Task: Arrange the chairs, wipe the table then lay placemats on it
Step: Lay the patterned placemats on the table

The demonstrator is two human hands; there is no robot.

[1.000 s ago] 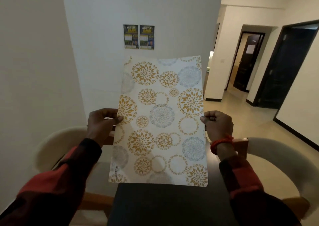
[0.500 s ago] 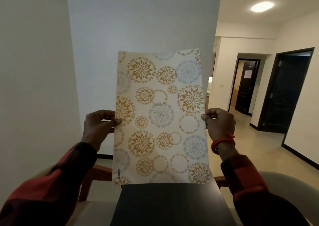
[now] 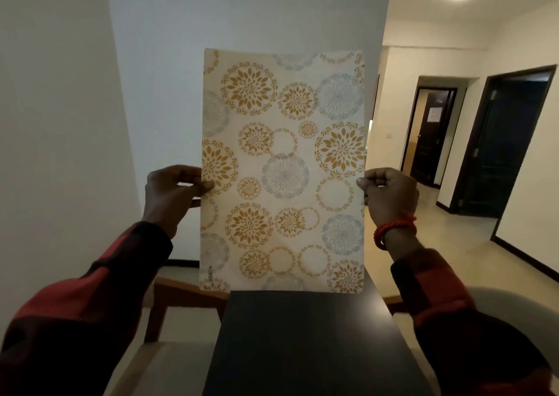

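A placemat hangs upright in the air, held by both hands, its printed face toward the camera and its long axis running vertically. The small word KUBER sits near its lower left corner, reading upward along the long edge. The left hand pinches the mat's left long edge a little below the middle, thumb on the printed face and fingers curled behind. The right hand clamps the right long edge at about the same height, thumb tip on the front and the fingers folded behind the edge. Most of the mat rises above the fingers; a shorter part hangs below them. Its bottom edge is just above the far edge of the dark table as seen from here; whether it touches cannot be told. A wooden chair stands beside the table below the left hand, and a pale chair back shows below the right wrist.
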